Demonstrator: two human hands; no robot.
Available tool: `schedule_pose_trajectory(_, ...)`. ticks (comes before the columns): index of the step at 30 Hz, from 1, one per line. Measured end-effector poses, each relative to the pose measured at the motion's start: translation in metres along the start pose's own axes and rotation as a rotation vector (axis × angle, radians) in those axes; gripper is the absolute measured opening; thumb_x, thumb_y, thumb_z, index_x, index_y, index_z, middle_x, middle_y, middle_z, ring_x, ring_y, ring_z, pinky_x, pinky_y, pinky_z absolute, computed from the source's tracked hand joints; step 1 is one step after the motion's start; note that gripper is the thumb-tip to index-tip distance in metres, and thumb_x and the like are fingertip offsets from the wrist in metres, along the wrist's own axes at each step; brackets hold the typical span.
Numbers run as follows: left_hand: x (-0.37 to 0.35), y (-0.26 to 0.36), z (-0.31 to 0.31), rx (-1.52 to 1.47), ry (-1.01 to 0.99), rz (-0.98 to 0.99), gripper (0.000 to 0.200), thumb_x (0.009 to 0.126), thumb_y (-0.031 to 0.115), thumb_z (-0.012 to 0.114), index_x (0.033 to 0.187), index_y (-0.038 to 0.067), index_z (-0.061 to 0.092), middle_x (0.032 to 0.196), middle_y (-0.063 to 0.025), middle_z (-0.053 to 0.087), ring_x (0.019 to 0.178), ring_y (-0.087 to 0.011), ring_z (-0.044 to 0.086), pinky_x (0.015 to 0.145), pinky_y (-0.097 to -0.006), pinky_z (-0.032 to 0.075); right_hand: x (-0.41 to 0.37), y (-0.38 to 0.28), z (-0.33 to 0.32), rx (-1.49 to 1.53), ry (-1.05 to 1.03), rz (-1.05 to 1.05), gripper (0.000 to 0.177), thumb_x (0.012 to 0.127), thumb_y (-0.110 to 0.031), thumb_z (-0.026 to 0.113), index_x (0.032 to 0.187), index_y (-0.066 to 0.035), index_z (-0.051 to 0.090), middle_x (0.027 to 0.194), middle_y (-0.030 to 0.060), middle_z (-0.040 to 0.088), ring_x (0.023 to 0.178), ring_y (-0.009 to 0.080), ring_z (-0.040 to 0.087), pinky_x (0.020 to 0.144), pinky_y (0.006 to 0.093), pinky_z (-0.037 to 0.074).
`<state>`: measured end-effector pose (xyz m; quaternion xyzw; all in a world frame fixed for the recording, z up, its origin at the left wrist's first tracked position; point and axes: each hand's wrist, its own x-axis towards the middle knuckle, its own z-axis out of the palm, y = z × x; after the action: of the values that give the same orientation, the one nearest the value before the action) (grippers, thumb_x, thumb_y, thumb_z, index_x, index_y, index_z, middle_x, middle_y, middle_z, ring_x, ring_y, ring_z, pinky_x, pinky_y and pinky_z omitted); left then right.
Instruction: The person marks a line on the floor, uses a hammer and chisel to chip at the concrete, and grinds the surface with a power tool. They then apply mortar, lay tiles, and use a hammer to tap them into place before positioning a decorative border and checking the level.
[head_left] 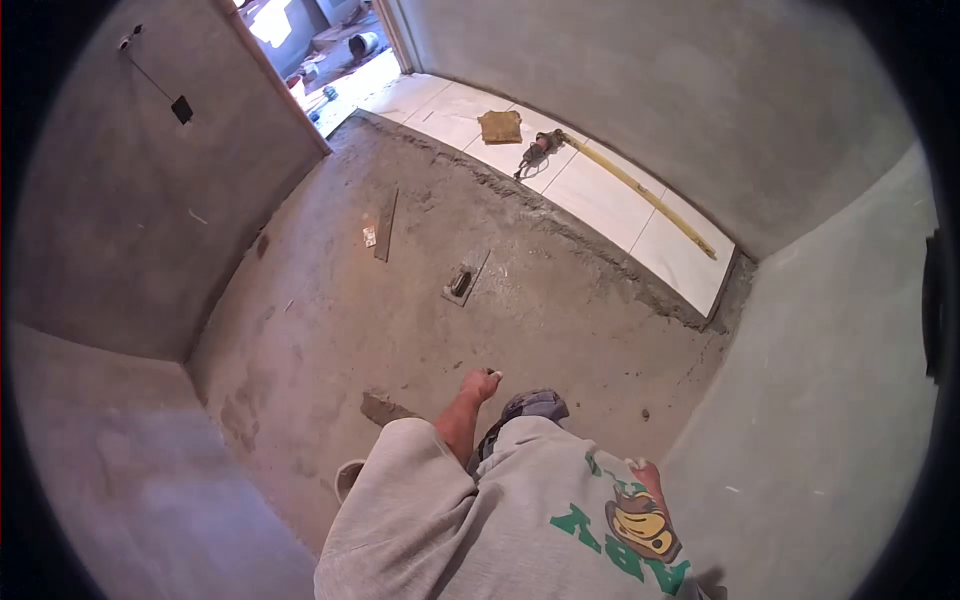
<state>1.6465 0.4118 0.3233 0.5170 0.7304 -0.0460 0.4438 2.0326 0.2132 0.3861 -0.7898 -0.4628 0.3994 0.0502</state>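
Note:
My left hand (482,383) hangs over the grey screeded floor (560,340), its fingers curled closed; anything inside them is too small to make out. Beside my grey T-shirt (540,500), my right hand (645,470) is mostly hidden, and its grip does not show clearly. A dark shoe (538,403) pokes out just right of my left forearm. Farther out from my left hand, a plastering float (462,282) rests on the mortar. Near my left knee lies a flat, mortar-coated strip (385,408), with part of a bucket (348,478) behind it.
White tiles (590,200) line the far wall, carrying a yellow straightedge (640,187), a corded power tool (540,148) and a yellowish square pad (500,127). A narrow bar (386,228) and small packet (370,236) lie on the floor. A doorway (330,60) opens at the upper left.

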Motion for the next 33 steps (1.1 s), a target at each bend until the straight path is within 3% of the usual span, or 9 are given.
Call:
schedule_pose_trajectory(3, -0.029, -0.026, 0.013, -0.171, -0.038, 0.015, 0.042, 0.082, 0.04, 0.054, 0.108, 0.008, 0.063, 0.109, -0.0174, 0.061, 0.105, -0.0322, 0.057, 0.089, -0.0382, 0.043, -0.023, -0.005, 0.02, -0.046, -0.138, 0.037, 0.042, 0.082, -0.037, 0.05, 0.095, 0.002, 0.061, 0.094, 0.0265, 0.06, 0.095, 0.0399, 0.057, 0.081, 0.043, 0.044)
schedule_pose_trajectory(7, -0.026, -0.105, 0.047, -0.466, -0.162, 0.083, 0.038, 0.084, 0.034, 0.057, 0.104, 0.003, 0.064, 0.079, -0.0082, 0.063, 0.077, -0.0177, 0.06, 0.066, -0.0352, 0.048, -0.071, 0.013, 0.079, 0.174, -0.189, 0.061, 0.044, 0.081, -0.038, 0.051, 0.1, 0.0, 0.061, 0.104, 0.0238, 0.059, 0.101, 0.0374, 0.055, 0.085, 0.0412, 0.043)
schedule_pose_trajectory(9, -0.095, -0.068, 0.013, -0.37, -0.148, -0.039, 0.032, 0.085, 0.027, 0.057, 0.102, 0.0, 0.061, 0.074, -0.0021, 0.056, 0.064, -0.0119, 0.053, 0.055, -0.0279, 0.044, -0.087, 0.039, 0.117, 0.276, -0.274, 0.02, 0.042, 0.079, -0.038, 0.051, 0.101, -0.004, 0.062, 0.104, 0.0223, 0.06, 0.099, 0.0355, 0.057, 0.084, 0.0413, 0.043)
schedule_pose_trajectory(11, -0.08, -0.112, 0.016, -0.339, -0.229, 0.062, 0.03, 0.086, 0.032, 0.054, 0.096, 0.004, 0.06, 0.075, -0.0027, 0.055, 0.062, -0.0128, 0.054, 0.052, -0.0265, 0.041, -0.109, 0.082, 0.187, 0.065, -0.236, -0.111, 0.048, 0.079, -0.045, 0.049, 0.1, -0.004, 0.063, 0.101, 0.0215, 0.061, 0.092, 0.035, 0.06, 0.081, 0.0424, 0.045)
schedule_pose_trajectory(12, -0.089, -0.121, 0.006, -0.234, -0.298, 0.065, 0.031, 0.086, 0.033, 0.054, 0.096, 0.004, 0.059, 0.076, -0.0028, 0.055, 0.062, -0.0132, 0.054, 0.052, -0.0268, 0.041, -0.126, 0.075, 0.197, 0.171, -0.283, 0.099, 0.05, 0.077, -0.045, 0.05, 0.102, -0.002, 0.062, 0.103, 0.0224, 0.06, 0.096, 0.0357, 0.058, 0.084, 0.0413, 0.044)
schedule_pose_trajectory(14, -0.096, -0.101, -0.003, -0.07, -0.411, 0.117, 0.031, 0.086, 0.033, 0.053, 0.096, 0.005, 0.059, 0.077, -0.0029, 0.056, 0.063, -0.0136, 0.055, 0.051, -0.0271, 0.04, -0.16, 0.062, 0.196, 0.342, -0.286, 0.351, 0.053, 0.076, -0.045, 0.052, 0.103, 0.0, 0.061, 0.105, 0.0232, 0.059, 0.099, 0.0364, 0.056, 0.087, 0.0402, 0.043)
schedule_pose_trajectory(19, -0.091, -0.087, -0.03, 0.374, -0.319, 0.069, 0.036, 0.086, 0.035, 0.052, 0.108, 0.007, 0.056, 0.081, -0.0036, 0.059, 0.067, -0.0145, 0.059, 0.05, -0.0301, 0.039, -0.201, 0.078, 0.275, 0.475, -0.151, 0.359, 0.057, 0.083, -0.051, 0.045, 0.103, 0.0, 0.061, 0.103, 0.0231, 0.06, 0.099, 0.0346, 0.057, 0.086, 0.041, 0.043)
schedule_pose_trajectory(28, -0.059, 0.067, 0.007, 0.163, -0.501, 0.459, 0.042, 0.086, 0.036, 0.051, 0.113, 0.004, 0.055, 0.091, -0.005, 0.06, 0.074, -0.0147, 0.06, 0.056, -0.0249, 0.042, -0.215, 0.018, 0.296, 0.734, 0.04, 0.669, 0.064, 0.083, -0.057, 0.043, 0.096, 0.002, 0.065, 0.101, 0.0246, 0.061, 0.097, 0.0354, 0.058, 0.085, 0.0408, 0.043)
schedule_pose_trajectory(33, -0.071, 0.07, 0.003, 0.172, -0.533, 0.51, 0.041, 0.086, 0.034, 0.051, 0.114, 0.004, 0.056, 0.092, -0.0047, 0.061, 0.074, -0.0155, 0.061, 0.059, -0.0237, 0.042, -0.204, -0.024, 0.281, 0.749, -0.023, 0.704, 0.058, 0.085, -0.053, 0.041, 0.097, -0.002, 0.065, 0.1, 0.0235, 0.061, 0.097, 0.0353, 0.058, 0.087, 0.04, 0.043)
